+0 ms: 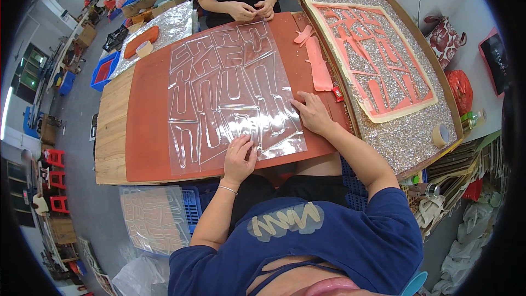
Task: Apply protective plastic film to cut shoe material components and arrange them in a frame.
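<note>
A clear plastic sheet [230, 93] with curved outlined shapes lies flat on a reddish-brown board [148, 115]. My left hand [239, 159] rests on the near part of the sheet, fingers extended and holding nothing. At the sheet's right edge my right hand [313, 112] lies with its fingers stretched out, touching the edge or the board beside it. Pink cut pieces [319, 66] are on the board's right side, beyond my right hand. A small red item [338, 94] sits beside them.
At right, a tray [405, 137] of glittery granules holds a pale-bordered sheet with pink shapes [378, 90] and a tape roll [440, 135]. Across the table are another person's hands [253, 11]. More patterned sheets [155, 216] lie low at left, beside a blue crate [192, 208].
</note>
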Motion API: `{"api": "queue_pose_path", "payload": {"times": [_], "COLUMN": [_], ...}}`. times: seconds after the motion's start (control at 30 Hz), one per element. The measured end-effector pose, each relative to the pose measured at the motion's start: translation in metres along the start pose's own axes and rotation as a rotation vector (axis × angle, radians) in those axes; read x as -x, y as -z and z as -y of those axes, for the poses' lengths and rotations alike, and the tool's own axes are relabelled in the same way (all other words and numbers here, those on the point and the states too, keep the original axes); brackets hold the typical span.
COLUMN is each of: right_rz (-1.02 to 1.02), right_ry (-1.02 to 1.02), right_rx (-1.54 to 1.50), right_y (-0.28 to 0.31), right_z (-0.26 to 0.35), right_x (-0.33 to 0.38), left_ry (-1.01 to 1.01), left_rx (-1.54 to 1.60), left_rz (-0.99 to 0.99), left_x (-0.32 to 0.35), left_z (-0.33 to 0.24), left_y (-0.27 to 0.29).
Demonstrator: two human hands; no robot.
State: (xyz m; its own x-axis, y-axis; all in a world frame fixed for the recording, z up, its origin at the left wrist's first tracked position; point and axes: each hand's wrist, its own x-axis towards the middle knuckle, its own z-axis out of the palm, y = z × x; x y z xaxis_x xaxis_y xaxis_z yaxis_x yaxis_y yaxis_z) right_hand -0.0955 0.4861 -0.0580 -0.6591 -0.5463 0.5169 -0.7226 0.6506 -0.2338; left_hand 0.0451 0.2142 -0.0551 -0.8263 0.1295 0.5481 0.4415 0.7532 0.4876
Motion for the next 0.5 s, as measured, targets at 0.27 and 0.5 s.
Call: {"api": "queue_pose_path", "payload": {"times": [0.27, 0.5], "right_rz": [-0.007, -0.006], "right_ry": [-0.006, -0.006], "right_rx": [-0.024, -0.015], "right_y": [0.0000, -0.0010], "right_z": [0.0006, 0.0000], "right_x": [-0.0005, -0.0002], "left_ry": [-0.004, -0.001], "left_rx": [0.005, 0.000], "left_rz": [-0.002, -0.007], "left_x": [-0.0012, 0.0003], "left_z": [-0.0020, -0.0006], "left_y": [0.0015, 0.0011]}}
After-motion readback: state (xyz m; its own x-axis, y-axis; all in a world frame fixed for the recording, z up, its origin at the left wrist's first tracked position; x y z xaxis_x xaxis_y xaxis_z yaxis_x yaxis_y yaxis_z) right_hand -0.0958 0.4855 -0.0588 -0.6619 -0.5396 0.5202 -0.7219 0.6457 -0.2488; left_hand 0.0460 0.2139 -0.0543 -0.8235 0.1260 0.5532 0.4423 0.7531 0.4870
